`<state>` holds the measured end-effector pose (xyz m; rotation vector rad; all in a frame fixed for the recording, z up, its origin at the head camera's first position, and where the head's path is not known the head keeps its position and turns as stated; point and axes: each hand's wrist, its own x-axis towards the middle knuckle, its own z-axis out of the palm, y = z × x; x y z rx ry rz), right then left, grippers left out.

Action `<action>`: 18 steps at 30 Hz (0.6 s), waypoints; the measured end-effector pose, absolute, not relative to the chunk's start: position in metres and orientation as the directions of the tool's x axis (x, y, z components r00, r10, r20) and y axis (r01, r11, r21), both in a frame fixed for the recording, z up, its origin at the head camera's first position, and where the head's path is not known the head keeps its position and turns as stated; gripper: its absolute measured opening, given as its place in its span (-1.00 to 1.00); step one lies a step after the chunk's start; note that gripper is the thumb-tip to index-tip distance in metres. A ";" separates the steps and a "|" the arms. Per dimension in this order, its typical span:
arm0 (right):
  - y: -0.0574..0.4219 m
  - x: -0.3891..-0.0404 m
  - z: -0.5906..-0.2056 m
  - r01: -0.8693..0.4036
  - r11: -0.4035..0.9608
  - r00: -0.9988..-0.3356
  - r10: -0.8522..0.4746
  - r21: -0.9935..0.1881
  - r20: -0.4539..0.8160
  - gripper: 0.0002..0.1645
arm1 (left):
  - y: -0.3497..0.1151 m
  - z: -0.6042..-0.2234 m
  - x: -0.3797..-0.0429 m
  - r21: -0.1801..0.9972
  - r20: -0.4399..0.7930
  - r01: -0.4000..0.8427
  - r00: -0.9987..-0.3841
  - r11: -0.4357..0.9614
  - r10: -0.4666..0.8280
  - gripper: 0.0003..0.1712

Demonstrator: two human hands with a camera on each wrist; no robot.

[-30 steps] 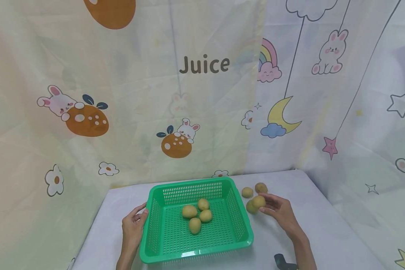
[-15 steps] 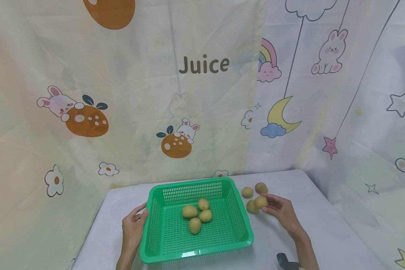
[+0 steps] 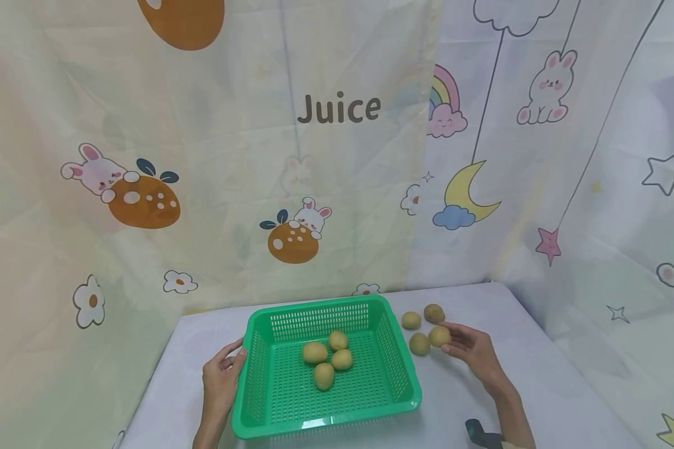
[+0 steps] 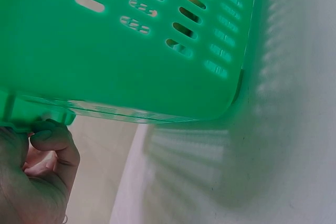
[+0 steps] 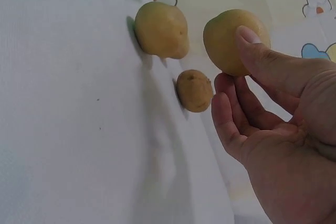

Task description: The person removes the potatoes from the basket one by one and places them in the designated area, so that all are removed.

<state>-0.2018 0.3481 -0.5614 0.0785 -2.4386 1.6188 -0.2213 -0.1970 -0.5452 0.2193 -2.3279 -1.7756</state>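
Note:
A green plastic basket (image 3: 314, 423) with slotted walls holds several potatoes (image 3: 324, 376) grouped near its middle. My left hand (image 3: 220, 380) grips the basket's left rim; in the left wrist view the thumb (image 4: 44, 134) curls up against the rim's lip. To the right of the basket, my right hand (image 3: 476, 357) pinches a potato (image 5: 226, 38) between thumb and fingertips, held above the table. Three other potatoes lie close by: a greenish one (image 3: 419, 343), a pale one (image 3: 411, 320) and a browner one (image 3: 434, 313).
The white-covered table (image 3: 449, 399) meets a printed cloth backdrop (image 3: 359, 206) behind the basket and at the sides. A dark strap-like piece (image 3: 483, 434) sits beside my right forearm.
My right hand has shifted slightly right with its potato, opening a gap from the greenish potato that it overlapped before. My left hand and the basket have stayed in place.

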 end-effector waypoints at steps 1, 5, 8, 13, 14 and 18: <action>0.349 -0.202 -0.562 -0.155 0.393 -0.977 0.075 -0.906 0.200 -0.29 | -0.197 -0.545 -0.221 0.964 0.072 0.006 -0.968 0.266 -0.239 -0.53; 0.352 -0.202 -0.565 -0.145 0.391 -0.979 0.074 -0.909 0.188 -0.29 | -0.198 -0.545 -0.220 0.964 0.067 0.002 -0.970 0.266 -0.236 -0.51; 0.354 -0.203 -0.566 -0.138 0.392 -0.980 0.081 -0.910 0.184 -0.29 | -0.198 -0.544 -0.220 0.965 0.064 0.000 -0.969 0.262 -0.237 -0.50; 0.358 -0.205 -0.569 -0.121 0.393 -0.981 0.092 -0.911 0.170 -0.28 | -0.198 -0.545 -0.221 0.964 0.069 0.001 -0.967 0.267 -0.245 -0.52; 0.359 -0.205 -0.570 -0.116 0.395 -0.983 0.089 -0.911 0.163 -0.27 | -0.197 -0.545 -0.221 0.964 0.070 0.002 -0.967 0.267 -0.245 -0.52; 0.363 -0.206 -0.573 -0.086 0.387 -0.986 0.101 -0.918 0.135 -0.26 | -0.197 -0.546 -0.222 0.965 0.069 0.003 -0.968 0.263 -0.242 -0.54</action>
